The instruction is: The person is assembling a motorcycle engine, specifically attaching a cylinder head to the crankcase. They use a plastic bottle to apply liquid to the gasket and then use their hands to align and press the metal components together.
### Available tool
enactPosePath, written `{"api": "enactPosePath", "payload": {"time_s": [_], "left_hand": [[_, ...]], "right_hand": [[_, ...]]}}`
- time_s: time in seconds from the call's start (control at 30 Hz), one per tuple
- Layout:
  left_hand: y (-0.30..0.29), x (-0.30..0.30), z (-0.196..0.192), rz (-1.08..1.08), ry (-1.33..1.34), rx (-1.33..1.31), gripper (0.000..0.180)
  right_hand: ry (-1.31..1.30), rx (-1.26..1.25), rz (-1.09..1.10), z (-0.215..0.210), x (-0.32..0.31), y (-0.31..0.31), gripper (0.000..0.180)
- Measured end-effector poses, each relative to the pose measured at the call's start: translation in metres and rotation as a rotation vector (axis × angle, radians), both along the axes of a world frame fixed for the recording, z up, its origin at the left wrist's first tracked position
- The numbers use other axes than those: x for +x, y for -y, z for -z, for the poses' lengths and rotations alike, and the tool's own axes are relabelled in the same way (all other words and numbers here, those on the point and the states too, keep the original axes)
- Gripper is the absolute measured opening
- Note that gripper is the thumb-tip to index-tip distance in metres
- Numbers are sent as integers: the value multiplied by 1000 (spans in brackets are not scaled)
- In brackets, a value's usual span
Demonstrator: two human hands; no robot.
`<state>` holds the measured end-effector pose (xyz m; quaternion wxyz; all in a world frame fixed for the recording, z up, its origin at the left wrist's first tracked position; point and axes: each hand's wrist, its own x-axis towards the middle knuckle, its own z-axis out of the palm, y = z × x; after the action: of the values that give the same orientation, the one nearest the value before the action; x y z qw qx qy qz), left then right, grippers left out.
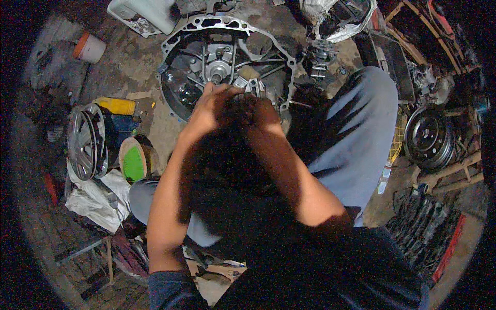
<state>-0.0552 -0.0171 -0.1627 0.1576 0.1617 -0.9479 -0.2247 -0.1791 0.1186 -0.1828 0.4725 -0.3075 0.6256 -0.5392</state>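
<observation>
A person crouches over a bell housing [227, 62] lying open-side up on a grimy workshop floor [134, 72], both hands meeting at its near rim. The left hand [209, 106] is curled, fingers pressed together, just below the central shaft [217, 70]; the right hand [261, 111] closes against it, fingers bunched. Whatever they grip is hidden in the shadow between them, so it cannot be told what, if anything, is pinched.

The housing sits between the person's knees, the right knee [361, 103] beside it. Inside, the shaft, a fork-like lever and bare ribs show; no clutch parts cover them, which suggests the casing is stripped and work around the shaft is under way rather than finished.

Around it lie loose parts: a ribbed pulley wheel [85, 142] and a green-faced disc [133, 163] to the left, a white tub [90, 47] beyond, a dark flywheel [428, 137] to the right, and a white rag [95, 199] near the left knee.
</observation>
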Motion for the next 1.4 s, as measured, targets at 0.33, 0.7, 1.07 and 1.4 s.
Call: {"api": "enactPosePath", "payload": {"time_s": [0.33, 0.7, 1.07, 1.4], "left_hand": [[-4, 1, -1, -32, -4, 33, 49], [1, 5, 12, -48, 113, 67, 58], [-3, 7, 3, -5, 3, 0, 53], [-8, -7, -7, 6, 139, -217, 63]], "right_hand": [[-536, -35, 13, 27, -10, -3, 24], [598, 112, 206, 127, -13, -34, 15], [881, 243, 530, -21, 18, -32, 19], [-428, 13, 326, 8, -31, -57, 25]]}}
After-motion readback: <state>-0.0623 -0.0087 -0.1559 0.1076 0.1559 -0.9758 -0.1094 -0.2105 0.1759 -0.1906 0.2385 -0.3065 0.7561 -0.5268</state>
